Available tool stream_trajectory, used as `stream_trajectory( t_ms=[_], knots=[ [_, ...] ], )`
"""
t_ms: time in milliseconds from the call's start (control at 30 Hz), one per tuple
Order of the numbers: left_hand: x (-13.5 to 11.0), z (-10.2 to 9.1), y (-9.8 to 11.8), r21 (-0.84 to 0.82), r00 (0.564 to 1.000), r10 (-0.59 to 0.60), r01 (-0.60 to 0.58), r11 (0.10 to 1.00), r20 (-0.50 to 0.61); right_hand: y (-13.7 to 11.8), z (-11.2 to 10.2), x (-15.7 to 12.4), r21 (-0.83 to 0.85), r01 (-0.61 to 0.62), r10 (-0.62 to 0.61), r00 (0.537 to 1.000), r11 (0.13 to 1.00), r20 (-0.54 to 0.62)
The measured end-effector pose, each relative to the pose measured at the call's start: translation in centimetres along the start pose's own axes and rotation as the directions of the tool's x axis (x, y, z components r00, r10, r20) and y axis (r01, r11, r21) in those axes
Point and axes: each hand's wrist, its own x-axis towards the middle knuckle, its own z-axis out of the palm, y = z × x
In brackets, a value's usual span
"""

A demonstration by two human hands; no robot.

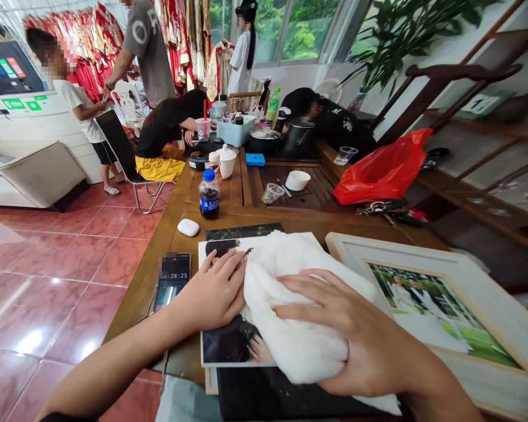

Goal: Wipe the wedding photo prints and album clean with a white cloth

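Observation:
My right hand (pixel 343 328) presses down on a folded white towel (pixel 301 310), its fingers curved over the cloth. The towel lies on a glossy photo print (pixel 229 346), hiding most of its picture. My left hand (pixel 211 290) rests flat on the print's left part, with its fingertips touching the towel's edge. To the right, a light wooden frame (pixel 422 261) holds a wedding photo (pixel 435 310), and my right hand's wrist is just over its lower left part. A smartphone (pixel 172 281) showing a timer lies left of my left hand.
The wooden table (pixel 158 275) holds a cola bottle (pixel 209 194), a white earbud case (pixel 189 227), a tea tray (pixel 299 196) and a red plastic bag (pixel 382 170). Beyond it, several people stand or lean. A tiled floor (pixel 57 293) lies to the left.

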Motion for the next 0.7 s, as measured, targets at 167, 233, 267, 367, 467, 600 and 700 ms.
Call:
stream_trajectory(
  t_ms=[167, 233, 267, 367, 467, 600, 700],
  knots=[
    [0.0, 0.1, 0.0, 0.001, 1.0, -0.003, 0.003, 1.0, -0.005, 1.6, 0.1, -0.6, -0.129, -0.176, 0.161, 0.98, 0.976, -0.12],
    [-0.1, 0.1, 0.0, 0.0, 1.0, 0.0, 0.0, 1.0, -0.007, 2.2, 0.2, -0.9, -0.142, -0.241, 0.215, 0.961, 0.96, -0.176],
    [-0.1, 0.1, 0.1, -0.001, 1.0, -0.001, 0.001, 1.0, -0.009, 2.3, 0.2, -0.9, -0.138, -0.254, 0.226, 0.955, 0.957, -0.192],
    [-0.2, 0.1, 0.1, 0.001, 1.0, -0.003, 0.003, 1.0, -0.01, 1.9, 0.1, -0.7, -0.095, -0.192, 0.175, 0.971, 0.977, -0.166],
    [-0.2, 0.0, 0.1, 0.003, 1.0, -0.005, 0.005, 1.0, -0.006, 0.7, 0.2, -0.3, -0.007, -0.058, 0.057, 0.995, 0.998, -0.076],
    [-0.2, 0.0, 0.0, -0.003, 1.0, 0.002, -0.002, 1.0, -0.008, 0.1, 0.2, 0.0, 0.045, -0.002, 0.003, 1.0, 0.999, -0.014],
    [-0.1, 0.1, 0.0, -0.001, 1.0, -0.003, 0.003, 1.0, -0.008, 1.0, 0.3, -0.2, -0.043, -0.092, 0.089, 0.994, 0.995, -0.067]
  ],
)
